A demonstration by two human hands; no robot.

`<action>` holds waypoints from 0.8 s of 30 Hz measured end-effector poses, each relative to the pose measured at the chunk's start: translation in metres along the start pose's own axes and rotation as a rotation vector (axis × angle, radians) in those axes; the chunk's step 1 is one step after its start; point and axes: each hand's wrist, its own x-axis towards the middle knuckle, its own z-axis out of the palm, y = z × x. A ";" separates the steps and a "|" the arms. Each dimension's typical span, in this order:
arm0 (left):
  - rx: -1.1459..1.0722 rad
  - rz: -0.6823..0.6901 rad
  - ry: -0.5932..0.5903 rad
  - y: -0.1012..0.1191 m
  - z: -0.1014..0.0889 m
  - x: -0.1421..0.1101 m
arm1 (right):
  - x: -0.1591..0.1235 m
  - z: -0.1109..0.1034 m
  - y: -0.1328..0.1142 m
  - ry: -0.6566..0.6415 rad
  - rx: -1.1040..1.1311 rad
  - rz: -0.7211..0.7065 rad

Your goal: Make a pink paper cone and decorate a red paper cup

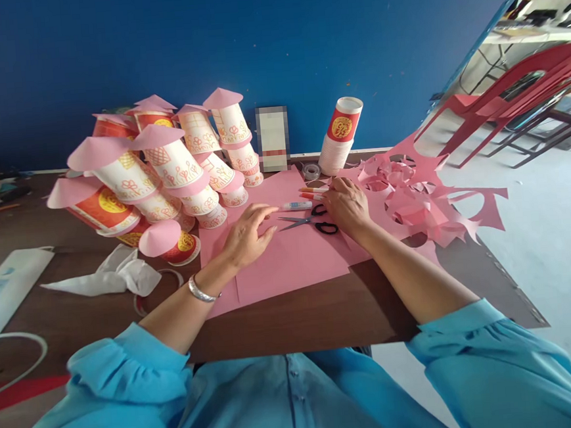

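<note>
My left hand (248, 237) rests over the pink paper (289, 266) with fingers stretched and thumb apart, holding nothing. My right hand (347, 204) is curled at the right ends of two orange-and-white markers (312, 193), its fingertips partly hidden. Between the hands lie black-handled scissors (310, 221), blades slightly apart and pointing left. Just above them is a white glue tube (297, 206). A roll of clear tape (311, 171) sits behind the markers.
Paper-cup towers with pink cone roofs (166, 151) crowd the left. A cup stack (341, 134) leans at the back. Cut pink scraps (412, 191) spread right. A white plastic bag (122, 274) and a power strip (12, 288) lie left. Red chairs (508, 101) stand beyond.
</note>
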 end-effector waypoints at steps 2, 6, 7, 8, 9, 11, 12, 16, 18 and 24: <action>-0.015 -0.028 -0.012 0.002 -0.001 0.001 | 0.002 0.001 0.000 0.011 -0.018 0.085; -0.036 -0.067 0.020 0.007 -0.003 0.003 | 0.006 -0.008 -0.009 -0.007 -0.115 0.178; -0.039 -0.063 0.044 0.009 -0.004 0.004 | 0.006 -0.012 -0.013 0.028 -0.113 0.163; -0.044 -0.056 0.075 0.011 -0.005 0.005 | 0.005 -0.017 -0.018 0.077 -0.089 0.131; -0.054 -0.054 0.106 0.012 -0.006 0.005 | 0.004 -0.021 -0.025 0.128 -0.042 0.081; -0.097 -0.076 0.158 0.016 -0.009 0.006 | 0.000 -0.029 -0.041 0.187 0.074 -0.024; -0.129 -0.096 0.170 0.018 -0.010 0.006 | -0.003 -0.031 -0.050 0.190 0.129 -0.069; -0.257 -0.155 0.107 0.026 -0.015 0.008 | -0.013 -0.034 -0.079 0.086 0.331 -0.179; -0.287 -0.189 0.072 0.030 -0.017 0.009 | -0.016 -0.033 -0.084 0.023 0.428 -0.141; -0.299 -0.273 0.033 0.031 -0.015 0.010 | -0.017 -0.028 -0.078 -0.023 0.502 -0.047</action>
